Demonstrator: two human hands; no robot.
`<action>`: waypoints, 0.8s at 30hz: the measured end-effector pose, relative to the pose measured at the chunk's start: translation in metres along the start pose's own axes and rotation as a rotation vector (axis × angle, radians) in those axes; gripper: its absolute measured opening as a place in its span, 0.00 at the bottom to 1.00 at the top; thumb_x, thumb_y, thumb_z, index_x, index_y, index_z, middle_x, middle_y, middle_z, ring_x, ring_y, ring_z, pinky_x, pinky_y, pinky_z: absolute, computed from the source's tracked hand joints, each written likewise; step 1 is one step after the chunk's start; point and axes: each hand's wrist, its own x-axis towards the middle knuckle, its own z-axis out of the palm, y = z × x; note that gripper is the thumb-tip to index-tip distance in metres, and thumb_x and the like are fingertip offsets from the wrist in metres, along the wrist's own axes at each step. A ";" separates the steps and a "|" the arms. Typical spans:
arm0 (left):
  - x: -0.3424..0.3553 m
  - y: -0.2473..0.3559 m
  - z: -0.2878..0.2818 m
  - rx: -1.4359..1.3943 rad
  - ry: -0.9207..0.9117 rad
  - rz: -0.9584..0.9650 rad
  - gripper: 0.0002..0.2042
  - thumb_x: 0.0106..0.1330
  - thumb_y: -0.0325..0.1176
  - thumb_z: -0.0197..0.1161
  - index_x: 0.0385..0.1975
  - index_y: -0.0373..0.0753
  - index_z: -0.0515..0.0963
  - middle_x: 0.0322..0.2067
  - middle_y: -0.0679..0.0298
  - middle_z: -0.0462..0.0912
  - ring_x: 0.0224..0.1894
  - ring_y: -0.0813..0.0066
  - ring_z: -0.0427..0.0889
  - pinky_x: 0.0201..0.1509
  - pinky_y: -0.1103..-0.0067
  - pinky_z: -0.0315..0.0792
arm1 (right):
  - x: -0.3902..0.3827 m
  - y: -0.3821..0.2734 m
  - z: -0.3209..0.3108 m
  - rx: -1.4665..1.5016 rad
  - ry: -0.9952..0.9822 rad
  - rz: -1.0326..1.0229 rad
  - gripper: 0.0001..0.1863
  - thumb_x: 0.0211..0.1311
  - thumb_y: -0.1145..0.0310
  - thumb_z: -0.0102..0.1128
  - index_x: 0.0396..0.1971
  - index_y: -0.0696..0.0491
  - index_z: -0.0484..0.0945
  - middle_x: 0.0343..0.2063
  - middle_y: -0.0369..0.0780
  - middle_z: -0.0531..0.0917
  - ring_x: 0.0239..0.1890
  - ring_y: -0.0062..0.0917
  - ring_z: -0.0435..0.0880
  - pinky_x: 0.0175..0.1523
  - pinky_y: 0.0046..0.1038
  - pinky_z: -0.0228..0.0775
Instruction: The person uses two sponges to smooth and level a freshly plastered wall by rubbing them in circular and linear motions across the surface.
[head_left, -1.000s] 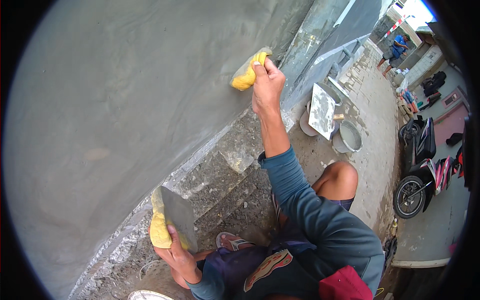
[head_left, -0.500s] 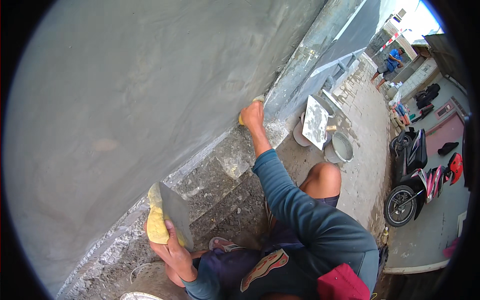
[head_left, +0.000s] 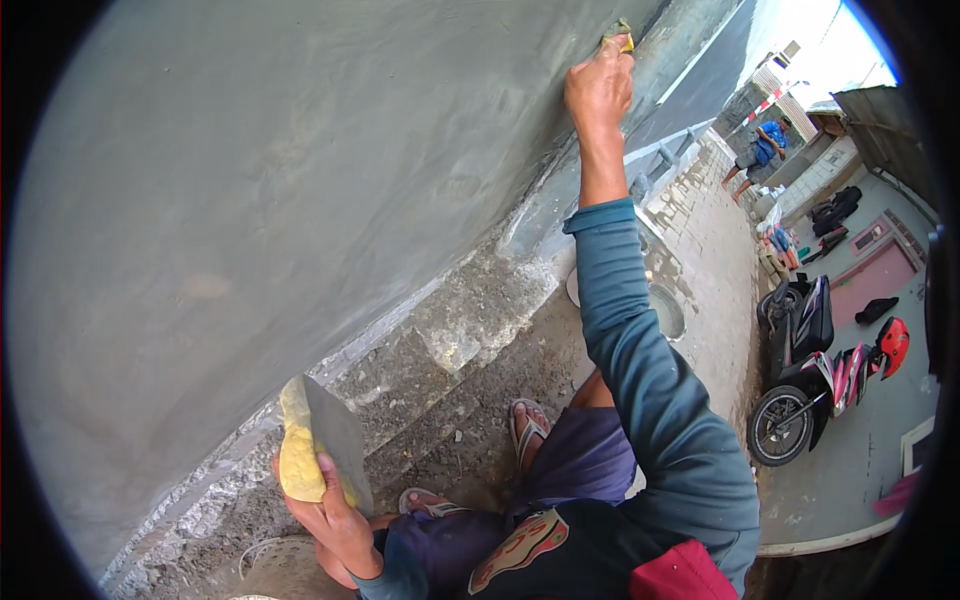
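A grey, freshly smoothed plaster wall fills the left side. My right hand reaches far up to its right edge, closed round a small yellow, cement-smeared piece that looks like a sponge and presses on the wall corner. Most of that piece is hidden by my fingers. Low on the left, my left hand grips a plastering trowel with a flat grey plate and a lumpy yellow handle. The trowel is held upright, close to the foot of the wall.
Rough broken concrete runs along the wall's foot. A bucket stands by my left hand; another bucket is partly behind my right arm. Rightward are a paved lane, a parked motorbike and a person in blue.
My right hand has slid up and to the right along the wall corner, its arm stretching out. My legs and body have risen or shifted. The left hand still holds the trowel, slightly lower.
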 end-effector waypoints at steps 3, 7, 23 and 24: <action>0.001 0.001 0.002 0.084 0.018 0.086 0.17 0.68 0.29 0.59 0.53 0.26 0.71 0.43 0.55 0.78 0.44 0.68 0.74 0.54 0.75 0.67 | -0.032 0.000 0.021 -0.037 -0.170 0.167 0.32 0.56 0.72 0.55 0.59 0.76 0.63 0.42 0.59 0.80 0.43 0.50 0.83 0.50 0.44 0.75; 0.000 0.007 0.003 -0.005 -0.027 0.059 0.14 0.68 0.29 0.59 0.48 0.27 0.72 0.39 0.58 0.76 0.41 0.70 0.72 0.50 0.77 0.66 | -0.121 0.009 0.048 0.000 -0.466 0.320 0.32 0.55 0.70 0.56 0.55 0.78 0.65 0.41 0.59 0.82 0.43 0.50 0.84 0.50 0.44 0.76; 0.002 0.004 -0.002 0.009 -0.060 0.014 0.17 0.71 0.32 0.57 0.54 0.27 0.72 0.44 0.57 0.78 0.46 0.71 0.74 0.55 0.76 0.65 | -0.010 0.025 -0.016 0.268 0.451 -0.104 0.26 0.61 0.74 0.49 0.59 0.66 0.71 0.40 0.54 0.76 0.40 0.49 0.80 0.50 0.42 0.72; 0.003 0.004 -0.002 0.035 -0.044 0.031 0.17 0.71 0.32 0.57 0.53 0.27 0.72 0.44 0.57 0.77 0.45 0.71 0.74 0.55 0.76 0.65 | 0.028 0.022 -0.018 0.260 0.480 -0.112 0.25 0.60 0.74 0.49 0.59 0.65 0.72 0.44 0.54 0.76 0.42 0.50 0.80 0.52 0.42 0.72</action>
